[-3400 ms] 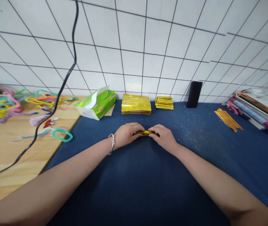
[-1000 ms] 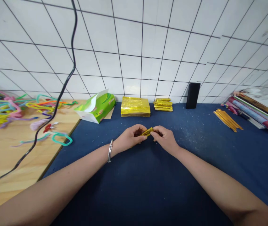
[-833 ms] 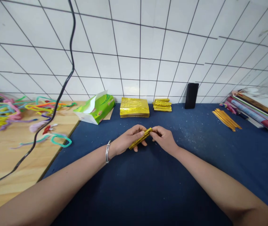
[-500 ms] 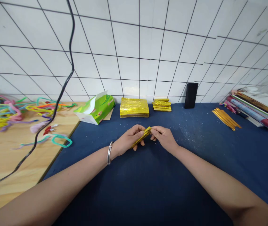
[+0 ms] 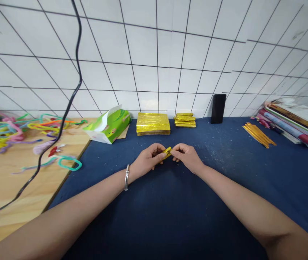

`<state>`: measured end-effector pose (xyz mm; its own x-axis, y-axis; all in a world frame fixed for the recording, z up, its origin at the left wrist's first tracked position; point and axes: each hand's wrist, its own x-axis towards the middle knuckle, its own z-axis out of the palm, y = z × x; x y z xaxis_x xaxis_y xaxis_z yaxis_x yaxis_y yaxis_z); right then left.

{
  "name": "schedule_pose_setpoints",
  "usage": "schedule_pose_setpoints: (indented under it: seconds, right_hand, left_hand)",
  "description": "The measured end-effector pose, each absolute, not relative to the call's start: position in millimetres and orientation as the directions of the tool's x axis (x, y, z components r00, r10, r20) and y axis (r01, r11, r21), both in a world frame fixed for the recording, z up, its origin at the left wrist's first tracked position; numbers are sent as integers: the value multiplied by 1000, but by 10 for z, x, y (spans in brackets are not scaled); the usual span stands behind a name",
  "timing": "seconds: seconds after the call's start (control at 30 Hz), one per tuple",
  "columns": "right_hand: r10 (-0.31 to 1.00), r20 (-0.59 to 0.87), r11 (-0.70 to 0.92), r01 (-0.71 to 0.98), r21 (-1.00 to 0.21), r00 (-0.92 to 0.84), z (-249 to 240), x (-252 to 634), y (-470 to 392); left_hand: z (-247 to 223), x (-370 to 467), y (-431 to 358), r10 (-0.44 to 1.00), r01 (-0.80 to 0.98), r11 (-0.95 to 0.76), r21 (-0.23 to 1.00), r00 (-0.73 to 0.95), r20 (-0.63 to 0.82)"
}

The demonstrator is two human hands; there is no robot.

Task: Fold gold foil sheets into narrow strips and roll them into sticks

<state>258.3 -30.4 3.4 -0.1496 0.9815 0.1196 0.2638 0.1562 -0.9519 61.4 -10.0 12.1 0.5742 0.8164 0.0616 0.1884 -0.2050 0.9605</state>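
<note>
Above the dark blue tabletop (image 5: 164, 209), my left hand (image 5: 151, 156) is closed around a narrow strip of folded gold foil paper (image 5: 167, 151). Only its upper end shows past the thumb; the rest is hidden by the fingers. My right hand (image 5: 187, 157) pinches the right end of that strip between thumb and fingertips. Beyond the hands lies a thick stack of gold foil sheets (image 5: 153, 124). To its right is a small pile of folded gold strips (image 5: 185, 120).
A green tissue pack (image 5: 113, 126) stands back left. A wooden board (image 5: 15, 184) carries tangled pipe cleaners (image 5: 69, 164), and a black cable (image 5: 69, 104) hangs across it. A phone (image 5: 218, 109) leans on the tiled wall. Flat orange-gold strips (image 5: 259, 135) and piled books (image 5: 294, 124) sit right.
The gold strip has turned within my hands, and less of it shows below my left thumb. My left fingers have curled further under it. The view has shifted slightly.
</note>
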Motion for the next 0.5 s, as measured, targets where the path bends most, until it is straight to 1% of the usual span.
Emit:
schedule_pose_setpoints:
  seconds: [0.17, 0.33, 0.5]
  right_hand:
    - [978, 123, 168, 281, -945, -171, 21, 2588, -298]
    - [978, 109, 156, 277, -948, -178, 6, 2593, -287]
    - [978, 95, 141, 250, -958, -186, -3, 2597, -282]
  left_hand:
    - [92, 613, -95, 823, 269, -334, 903, 551, 140]
    - [70, 604, -84, 801, 364, -491, 791, 546, 247]
    - [74, 595, -77, 767, 413, -582, 700, 564, 305]
